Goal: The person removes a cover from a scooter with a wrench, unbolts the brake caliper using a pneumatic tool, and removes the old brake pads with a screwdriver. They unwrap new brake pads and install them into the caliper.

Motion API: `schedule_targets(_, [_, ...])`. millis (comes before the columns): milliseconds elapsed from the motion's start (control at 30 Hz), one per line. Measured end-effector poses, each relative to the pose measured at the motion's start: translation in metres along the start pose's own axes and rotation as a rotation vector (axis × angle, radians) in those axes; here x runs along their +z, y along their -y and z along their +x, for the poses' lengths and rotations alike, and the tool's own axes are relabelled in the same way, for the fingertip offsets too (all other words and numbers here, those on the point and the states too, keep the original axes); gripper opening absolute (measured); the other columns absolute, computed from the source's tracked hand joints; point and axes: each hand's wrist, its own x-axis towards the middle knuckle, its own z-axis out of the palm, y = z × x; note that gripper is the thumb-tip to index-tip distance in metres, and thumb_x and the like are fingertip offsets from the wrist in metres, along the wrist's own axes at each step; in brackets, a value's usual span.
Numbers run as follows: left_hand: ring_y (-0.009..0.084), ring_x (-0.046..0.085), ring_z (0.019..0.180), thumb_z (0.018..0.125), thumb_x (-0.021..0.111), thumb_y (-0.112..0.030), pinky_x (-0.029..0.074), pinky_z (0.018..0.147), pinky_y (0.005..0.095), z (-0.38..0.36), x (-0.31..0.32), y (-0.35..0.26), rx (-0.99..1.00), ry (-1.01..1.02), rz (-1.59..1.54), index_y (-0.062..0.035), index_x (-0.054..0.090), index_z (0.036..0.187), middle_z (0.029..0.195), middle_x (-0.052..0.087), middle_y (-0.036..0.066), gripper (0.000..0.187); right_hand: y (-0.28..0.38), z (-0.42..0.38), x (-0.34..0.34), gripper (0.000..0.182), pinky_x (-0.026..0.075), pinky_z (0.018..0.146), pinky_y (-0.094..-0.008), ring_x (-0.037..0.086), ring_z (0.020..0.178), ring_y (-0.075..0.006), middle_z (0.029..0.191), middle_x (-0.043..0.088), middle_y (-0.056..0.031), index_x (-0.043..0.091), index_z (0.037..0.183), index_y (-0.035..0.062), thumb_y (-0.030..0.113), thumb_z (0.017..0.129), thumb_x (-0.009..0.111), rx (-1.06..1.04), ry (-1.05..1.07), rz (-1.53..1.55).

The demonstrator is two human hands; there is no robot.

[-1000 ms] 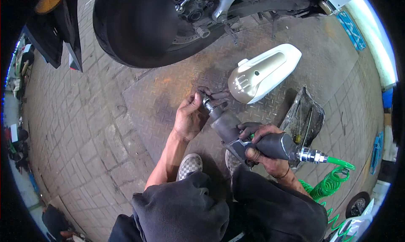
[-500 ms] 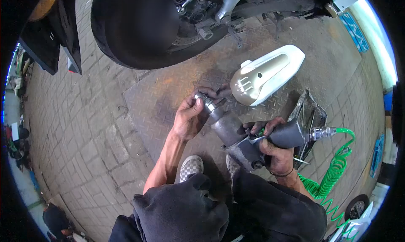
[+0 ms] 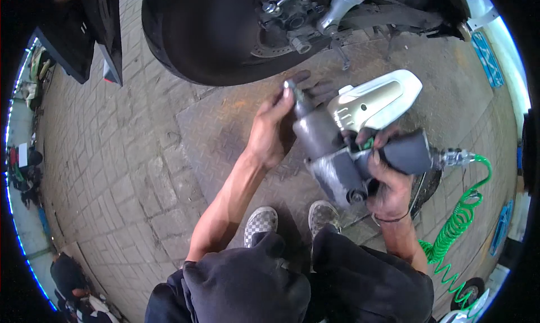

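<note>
Head cam: nearest, I'm seeing dark trousers (image 3: 247,283) and two checkered shoes (image 3: 261,224). Just beyond them, an air impact wrench (image 3: 332,171) is hanging between both hands, above a tread-pattern metal plate (image 3: 230,137).

Right hand (image 3: 391,179) is gripping its handle, fingers wrapping round by the trigger. Left hand (image 3: 270,134) is sitting at the nose end, thumb lying against the shiny tip (image 3: 289,85), other fingers spread past it; blur is hiding whether it's pinching, so I can't tell.

A metal fitting (image 3: 454,157) is joining the handle to a green coiled hose (image 3: 453,230), which is running down toward the lower right. A dark tray-like piece (image 3: 428,188) is showing partly behind the right hand.

Past the wrench, a white-and-gold cover (image 3: 377,98) is lying on the plate, partly hidden by the tool. Farther up, a dark tyre (image 3: 208,36) is filling the top, with a silver strut (image 3: 337,10) beside it. Off at lower left, another person (image 3: 70,272) is showing, small, at the edge.
</note>
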Motion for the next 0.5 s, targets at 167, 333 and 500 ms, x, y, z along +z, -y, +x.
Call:
schedule_targets(167, [0.0258, 0.067, 0.112, 0.109, 0.048, -0.038, 0.054, 0.100, 0.0447, 0.028, 0.009, -0.029, 0.051, -0.044, -0.176, 0.0007, 0.056, 0.133, 0.129, 0.066, 0.018, 0.046, 0.016, 0.047, 0.032, 0.028, 0.052, 0.096, -0.0341, 0.067, 0.109, -0.0232, 0.109, 0.068, -0.0117, 0.060, 0.111, 0.0043, 0.001, 0.087, 0.075, -0.142, 0.054, -0.037])
schedule_targets(333, [0.0288, 0.065, 0.118, 0.110, 0.039, -0.038, 0.051, 0.105, 0.0444, 0.048, 0.013, -0.057, -0.035, -0.203, -0.172, 0.0032, 0.057, 0.134, 0.126, 0.068, 0.018, 0.051, 0.033, 0.071, 0.059, 0.019, 0.052, 0.103, -0.0451, 0.065, 0.116, -0.0277, 0.112, 0.066, -0.0134, 0.059, 0.114, 0.0051, 0.007, 0.096, 0.066, -0.079, 0.041, -0.113])
schedule_targets(500, [0.0289, 0.067, 0.109, 0.108, 0.044, -0.038, 0.051, 0.103, 0.0447, 0.056, 0.012, -0.054, 0.020, -0.216, -0.226, 0.0018, 0.061, 0.124, 0.119, 0.070, 0.017, 0.047, 0.037, 0.073, 0.062, 0.017, 0.053, 0.099, -0.0390, 0.066, 0.108, -0.0230, 0.112, 0.067, -0.0114, 0.059, 0.114, 0.0072, 0.008, 0.098, 0.066, -0.087, 0.049, -0.174])
